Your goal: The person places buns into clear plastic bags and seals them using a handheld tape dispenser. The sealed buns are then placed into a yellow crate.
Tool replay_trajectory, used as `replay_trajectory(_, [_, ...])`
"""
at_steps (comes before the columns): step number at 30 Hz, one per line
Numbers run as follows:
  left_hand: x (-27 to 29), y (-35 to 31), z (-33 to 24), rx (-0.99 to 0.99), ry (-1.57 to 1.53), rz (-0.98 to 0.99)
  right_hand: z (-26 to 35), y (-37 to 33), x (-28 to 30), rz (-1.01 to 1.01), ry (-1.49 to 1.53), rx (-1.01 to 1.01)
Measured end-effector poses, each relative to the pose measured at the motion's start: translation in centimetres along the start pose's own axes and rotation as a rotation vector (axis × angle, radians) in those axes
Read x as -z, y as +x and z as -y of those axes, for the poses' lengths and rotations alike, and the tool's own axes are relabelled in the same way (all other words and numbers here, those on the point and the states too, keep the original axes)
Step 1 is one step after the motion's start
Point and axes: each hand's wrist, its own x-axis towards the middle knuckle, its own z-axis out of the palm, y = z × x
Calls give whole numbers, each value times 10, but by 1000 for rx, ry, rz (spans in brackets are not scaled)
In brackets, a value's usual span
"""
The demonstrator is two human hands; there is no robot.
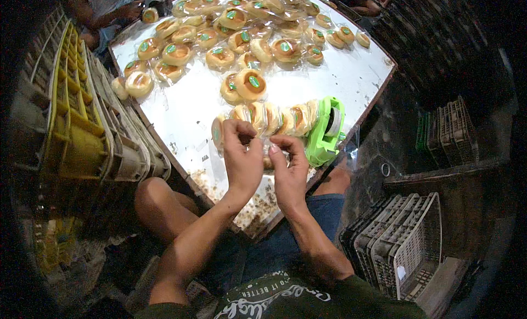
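My left hand (241,157) and my right hand (289,168) meet at the near edge of a white table (340,80). Both pinch the clear plastic wrap of a row of round golden buns (274,119) packed side by side, each with a green sticker. The row lies just beyond my fingers. A green tape dispenser (325,131) stands right of the row, touching its end. Two stacked wrapped buns (244,86) sit just behind the row. Further back, several wrapped buns (230,36) cover the table.
Stacked yellow and grey plastic crates (82,127) stand at the left. A grey crate (403,245) sits at the lower right, darker crates (450,130) beyond it. Another person's hands (123,12) work at the table's far left corner. My bare knee (156,201) is under the table edge.
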Motion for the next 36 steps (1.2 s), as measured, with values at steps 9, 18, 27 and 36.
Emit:
replay_trajectory(9, [33, 23, -33, 228, -524, 151, 3, 31, -3, 256, 297, -299])
replay_trajectory(18, [84, 55, 52, 434, 282, 173, -64, 199, -34, 243, -1175, -38])
replay_trajectory(27, [59, 94, 7, 141, 304, -142, -48, 207, -80, 135, -449, -2])
replay_trajectory(36, [-34, 51, -25, -249, 146, 119, 46, 73, 44, 24, -37, 10])
